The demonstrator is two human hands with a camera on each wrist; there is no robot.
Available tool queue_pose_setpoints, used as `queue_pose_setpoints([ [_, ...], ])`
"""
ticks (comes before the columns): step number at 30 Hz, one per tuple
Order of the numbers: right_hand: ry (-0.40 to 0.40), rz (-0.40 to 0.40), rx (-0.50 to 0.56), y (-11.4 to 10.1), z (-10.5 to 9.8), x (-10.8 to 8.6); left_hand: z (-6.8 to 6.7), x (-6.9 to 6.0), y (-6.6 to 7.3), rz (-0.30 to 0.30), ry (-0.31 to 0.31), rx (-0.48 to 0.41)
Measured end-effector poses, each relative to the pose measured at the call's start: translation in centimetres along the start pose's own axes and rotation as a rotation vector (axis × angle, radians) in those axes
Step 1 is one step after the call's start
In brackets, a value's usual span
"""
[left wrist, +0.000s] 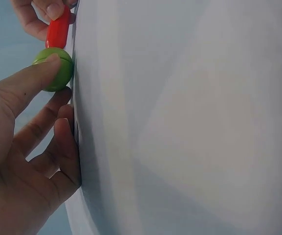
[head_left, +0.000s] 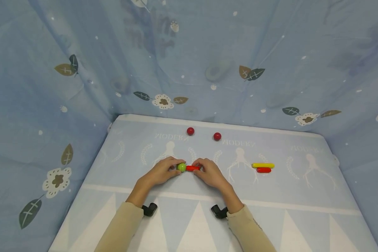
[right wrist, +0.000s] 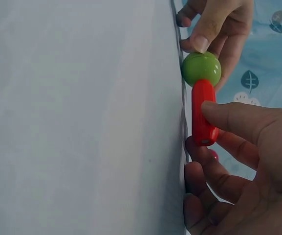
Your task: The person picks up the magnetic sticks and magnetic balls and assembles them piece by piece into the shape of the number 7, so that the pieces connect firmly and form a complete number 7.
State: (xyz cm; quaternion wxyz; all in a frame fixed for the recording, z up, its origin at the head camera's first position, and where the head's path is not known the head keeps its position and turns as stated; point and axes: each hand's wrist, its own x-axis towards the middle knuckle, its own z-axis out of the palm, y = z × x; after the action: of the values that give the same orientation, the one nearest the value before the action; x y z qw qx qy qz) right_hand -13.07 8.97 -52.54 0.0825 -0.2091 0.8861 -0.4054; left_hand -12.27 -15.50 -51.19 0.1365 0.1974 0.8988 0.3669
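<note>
Left hand (head_left: 161, 171) pinches a glossy green ball (right wrist: 199, 68) touching a stubby red rod (right wrist: 204, 95) pinched by the right hand (head_left: 211, 172); shiny red balls (head_left: 190, 131) lie near the far edge of the table (head_left: 189, 187).

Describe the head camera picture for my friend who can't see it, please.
A left hand pinches a green ball and a right hand pinches a short red stick, its end touching the ball, on a blue-and-white patterned tabletop. Farther back lie two dark red balls; to the right, a yellow stick lies beside another red stick.
</note>
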Motion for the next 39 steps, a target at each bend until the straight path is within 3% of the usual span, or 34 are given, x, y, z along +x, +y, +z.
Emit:
queue_pose_setpoints([
  [14, 0.002, 0.027, 0.002, 0.2, 0.1, 0.1, 0.3, 0.1, 0.3, -0.051, 0.03, -0.023],
  [24, 0.0, 0.08, 0.065, 0.3, -1.0, 0.1, 0.2, 0.1, 0.1, -0.032, 0.034, -0.017],
  [28, 0.093, 0.117, 0.098, 0.8, -2.4, 0.5, 0.3, 0.1, 0.1, -0.043, 0.026, -0.014],
  [39, 0.44, 0.243, 0.155, 4.2, -6.1, 3.0, 0.3, 0.1, -0.2, -0.037, 0.031, -0.021],
])
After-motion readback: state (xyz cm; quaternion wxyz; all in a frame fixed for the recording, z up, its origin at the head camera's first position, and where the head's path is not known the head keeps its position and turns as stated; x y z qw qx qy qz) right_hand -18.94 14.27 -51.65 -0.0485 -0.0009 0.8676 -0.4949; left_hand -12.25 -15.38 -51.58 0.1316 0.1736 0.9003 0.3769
